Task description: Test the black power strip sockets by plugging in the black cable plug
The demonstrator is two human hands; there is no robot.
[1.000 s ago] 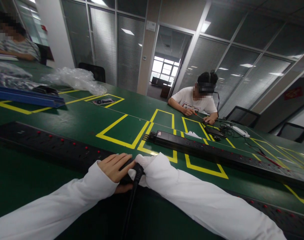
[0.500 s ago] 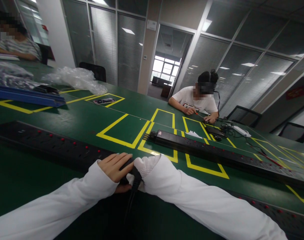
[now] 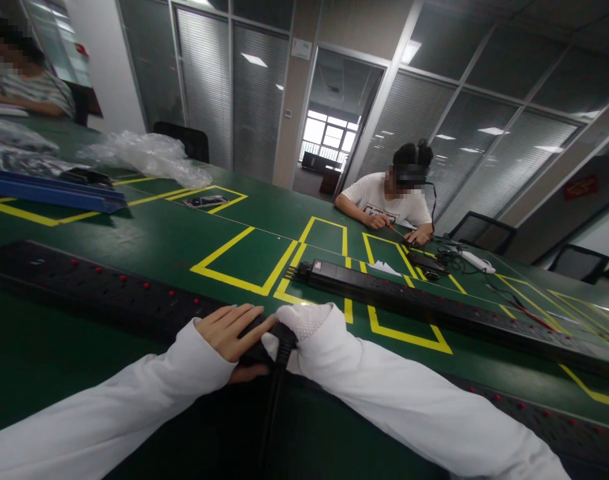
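Observation:
My left hand [image 3: 233, 337] is bare and wraps over the right end of a long black power strip [image 3: 111, 283] with red lights or buttons along it. Its fingers lie across the top and the thumb is underneath. Beside it, my right hand [image 3: 307, 323], in a white dotted glove, is closed around a black plug [image 3: 286, 335]. A thick black cord [image 3: 271, 413] hangs from the plug toward the table's near side. Whether the plug touches the strip's end is hidden by my fingers.
Ahead lies another black power strip [image 3: 409, 293] with prongs at its left end. A third strip [image 3: 544, 417] is partly under my right sleeve. Plastic wrap [image 3: 139, 153] and a blue channel [image 3: 49, 190] lie far left. A co-worker [image 3: 391, 193] sits across the green table.
My right hand has shifted slightly right with the plug, and the cord shows more plainly. My left hand keeps its hold on the strip's end.

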